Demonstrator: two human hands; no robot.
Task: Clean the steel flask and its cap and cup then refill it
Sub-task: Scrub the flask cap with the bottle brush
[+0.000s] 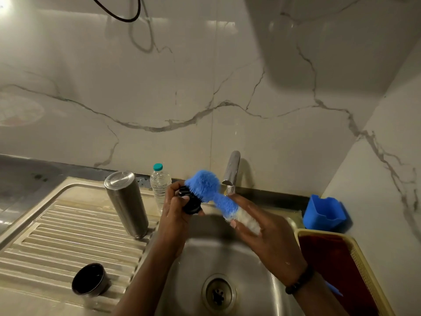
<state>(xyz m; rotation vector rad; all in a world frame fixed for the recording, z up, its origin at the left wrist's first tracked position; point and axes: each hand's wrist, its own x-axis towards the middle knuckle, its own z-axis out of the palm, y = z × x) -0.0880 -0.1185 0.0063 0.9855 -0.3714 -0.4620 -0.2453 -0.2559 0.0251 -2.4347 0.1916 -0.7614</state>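
cap (191,202) half hidden, basket (362,270) cut off

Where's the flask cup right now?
In the head view the cup sits on the ribbed draining board, lower left, nearer the camera than the standing flask and left of the sink.

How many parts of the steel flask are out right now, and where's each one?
3. The flask stands upside down on the drainboard, the cup sits nearer on it, and the left hand holds the black cap over the sink.
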